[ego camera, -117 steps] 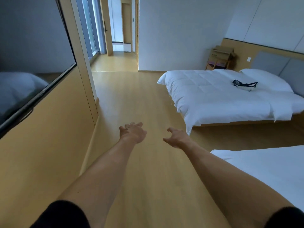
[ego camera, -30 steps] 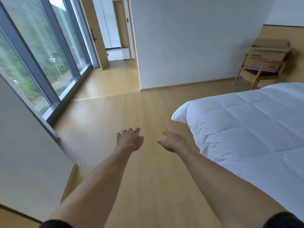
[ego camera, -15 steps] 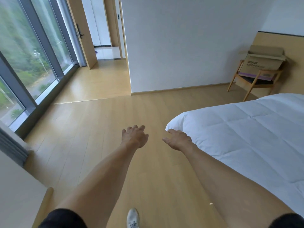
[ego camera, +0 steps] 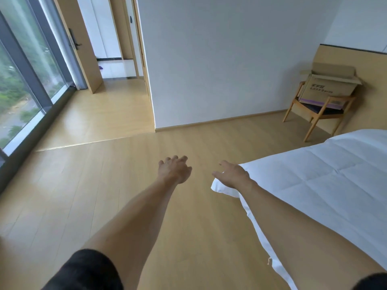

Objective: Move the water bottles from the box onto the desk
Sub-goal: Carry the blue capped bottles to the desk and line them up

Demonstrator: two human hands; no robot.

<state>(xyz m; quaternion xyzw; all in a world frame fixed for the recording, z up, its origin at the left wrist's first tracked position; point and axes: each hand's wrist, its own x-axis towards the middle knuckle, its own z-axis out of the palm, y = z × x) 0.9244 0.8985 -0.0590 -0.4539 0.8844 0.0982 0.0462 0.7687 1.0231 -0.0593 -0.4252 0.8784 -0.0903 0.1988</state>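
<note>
An open cardboard box (ego camera: 328, 86) with raised flaps sits on a wooden chair (ego camera: 318, 114) in the far right corner, against a wooden wall panel. Its inside is hidden from here, and no water bottles or desk are in view. Both my arms stretch forward over the wooden floor. My left hand (ego camera: 174, 169) hangs with relaxed fingers and holds nothing. My right hand (ego camera: 231, 174) is also relaxed and empty, hovering over the near corner of the bed, well short of the box.
A bed with a white duvet (ego camera: 326, 181) fills the right side. A white wall (ego camera: 219, 59) stands ahead, with a hallway and wooden door (ego camera: 81, 49) to its left. Floor-to-ceiling windows (ego camera: 23, 84) run along the left. Bare wooden floor (ego camera: 104, 185) lies between.
The view has advanced across the room and turned slightly right; the box on the chair looks closer and the bed corner now lies under my right hand. Both hands stay empty.
</note>
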